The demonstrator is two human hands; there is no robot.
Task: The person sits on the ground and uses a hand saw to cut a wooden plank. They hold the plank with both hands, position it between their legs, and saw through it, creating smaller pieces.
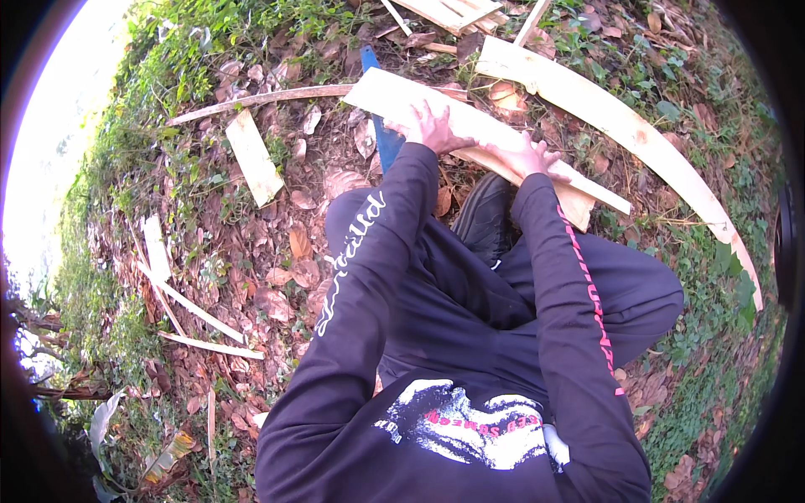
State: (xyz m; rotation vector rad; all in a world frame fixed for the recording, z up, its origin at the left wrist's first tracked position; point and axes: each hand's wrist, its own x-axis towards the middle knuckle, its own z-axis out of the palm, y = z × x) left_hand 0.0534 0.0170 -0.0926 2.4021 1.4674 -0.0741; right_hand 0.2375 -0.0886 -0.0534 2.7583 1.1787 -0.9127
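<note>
A long pale wooden board (495, 134) slants across in front of my crossed legs. My left hand (433, 130) grips its left half, with the fingers fanned over the upper face and the thumb along the near edge. Further right, my right hand (527, 157) is closed on the same board, its fingers bent over the wood and its thumb pointing toward the left hand. Under the board's right part, a shorter wood piece (577, 204) sticks out. A blue strip, which looks like a saw blade (388, 147), passes beneath the left end; its handle is not visible.
A long curved-looking plank (625, 126) lies at the right, and more boards (453, 12) lie at the far edge. A thin wood strip (260, 98), a short board (254, 159) and several offcuts (201, 310) are scattered left. Dry leaves and green plants cover the ground around my dark shoe (484, 216).
</note>
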